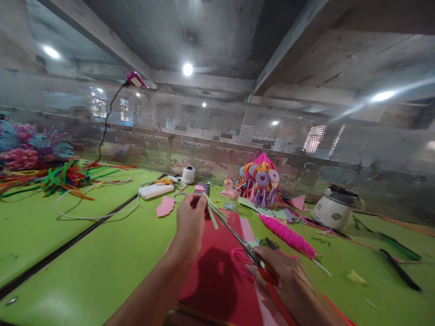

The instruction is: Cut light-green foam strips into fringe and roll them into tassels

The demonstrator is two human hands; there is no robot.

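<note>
My left hand [190, 222] pinches a pale green paper piece [213, 216] cut into thin strips, which fan out to the right of the fingertips. In my right hand [288, 276] is a pair of scissors [252, 253] with red handles. Their blades point up and left, and the tips reach in among the strips; whether they touch the paper I cannot tell. Both hands are above a red sheet [217, 280] on the table. A loop of pink cord [234, 261] lies beside the scissors. Right of it rests a bundle of bright pink yarn [288, 235].
A green table [95, 267] carries a white power strip [156, 191], a clear cup [232, 199], a tassel bundle [262, 179] and a white pot [335, 208]. Coloured pipe cleaners [64, 176] lie at left, a black-handled tool [401, 270] at right. A perforated screen [210, 136] stands behind.
</note>
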